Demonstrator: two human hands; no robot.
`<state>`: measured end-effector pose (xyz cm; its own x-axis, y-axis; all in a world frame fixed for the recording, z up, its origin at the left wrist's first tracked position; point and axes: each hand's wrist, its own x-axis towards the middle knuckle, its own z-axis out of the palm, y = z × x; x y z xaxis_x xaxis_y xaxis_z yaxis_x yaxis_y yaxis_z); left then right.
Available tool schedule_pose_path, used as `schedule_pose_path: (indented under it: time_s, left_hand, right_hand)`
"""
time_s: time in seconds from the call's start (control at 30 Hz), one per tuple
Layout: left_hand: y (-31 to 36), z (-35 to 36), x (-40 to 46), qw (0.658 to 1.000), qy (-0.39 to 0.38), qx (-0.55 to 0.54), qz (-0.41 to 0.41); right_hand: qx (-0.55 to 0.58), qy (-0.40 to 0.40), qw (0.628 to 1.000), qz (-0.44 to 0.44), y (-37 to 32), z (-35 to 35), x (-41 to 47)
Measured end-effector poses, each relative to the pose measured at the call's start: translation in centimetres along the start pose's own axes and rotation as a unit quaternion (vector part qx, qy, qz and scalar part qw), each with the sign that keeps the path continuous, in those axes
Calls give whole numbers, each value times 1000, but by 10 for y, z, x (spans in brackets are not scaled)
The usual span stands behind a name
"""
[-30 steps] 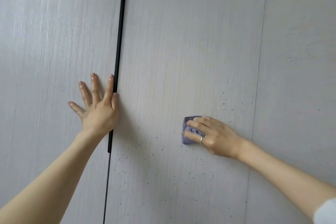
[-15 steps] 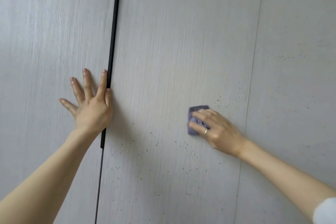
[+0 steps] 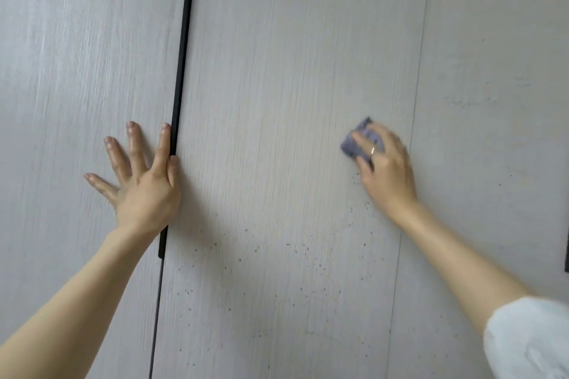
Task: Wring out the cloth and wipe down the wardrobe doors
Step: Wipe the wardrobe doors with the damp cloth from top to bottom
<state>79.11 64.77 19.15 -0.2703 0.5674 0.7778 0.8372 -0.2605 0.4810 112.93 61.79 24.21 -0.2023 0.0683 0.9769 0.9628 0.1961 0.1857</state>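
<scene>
Pale grey wood-grain wardrobe doors fill the head view. On the middle door, near its right seam, my right hand holds a small folded purple cloth against the surface, with its fingers curled over it; the hand is blurred. My left hand lies flat with spread fingers on the left door, its thumb and forefinger beside the black handle strip. Small dark specks dot the middle door below both hands.
A third door panel stands to the right, with faint specks on it. A dark object shows at the right edge. My white sleeve is at the lower right.
My right hand has slid the cloth up and to the right across the middle door, towards its right seam. My left hand stays pressed on the left door.
</scene>
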Motion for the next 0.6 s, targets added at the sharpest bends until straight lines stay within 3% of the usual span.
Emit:
schedule_pose_path:
  time_s: [0.1, 0.2, 0.27, 0.37, 0.47, 0.6]
  left_hand:
    - [2, -1, -2, 1000, -1, -10, -5]
    - [3, 0, -3, 1000, 4, -12, -6]
    - [4, 0, -4, 1000, 6, -11, -5]
    - [4, -1, -4, 1000, 7, -11, -4]
    - [3, 0, -4, 1000, 7, -8, -5]
    - [3, -2, -4, 1000, 5, -10, -4]
  right_hand:
    - [-18, -44, 987, -153, 0, 2, -87]
    - [-49, -115, 951, -281, 15, -4, -98]
    - [-61, -95, 966, -233, 26, -4, -63]
    - [-76, -33, 993, -79, 30, -11, 9]
    - [-52, -31, 997, 56, 28, -20, 61]
    - [2, 6, 993, 119, 22, -11, 35]
